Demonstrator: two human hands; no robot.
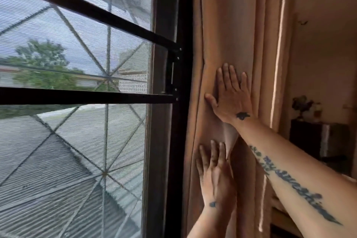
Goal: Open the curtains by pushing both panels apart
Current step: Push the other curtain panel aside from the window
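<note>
A tan curtain panel point(231, 25) hangs bunched in folds just right of the dark window frame point(173, 121). My right hand point(230, 94) lies flat against the fabric, fingers spread and pointing up, thumb by the curtain's left edge. Lower down, my left hand point(214, 172) also presses flat on the folds, fingers pointing up. Neither hand grips the cloth. The window point(77, 102) to the left stands uncovered, with a mesh screen and diagonal metal bars. No second panel is in view.
Dark horizontal bars point(87, 95) cross the window. To the right is a beige wall point(324, 54) and a dark cabinet point(318, 141) with a small plant on top. A wooden edge point(286, 218) shows at the lower right.
</note>
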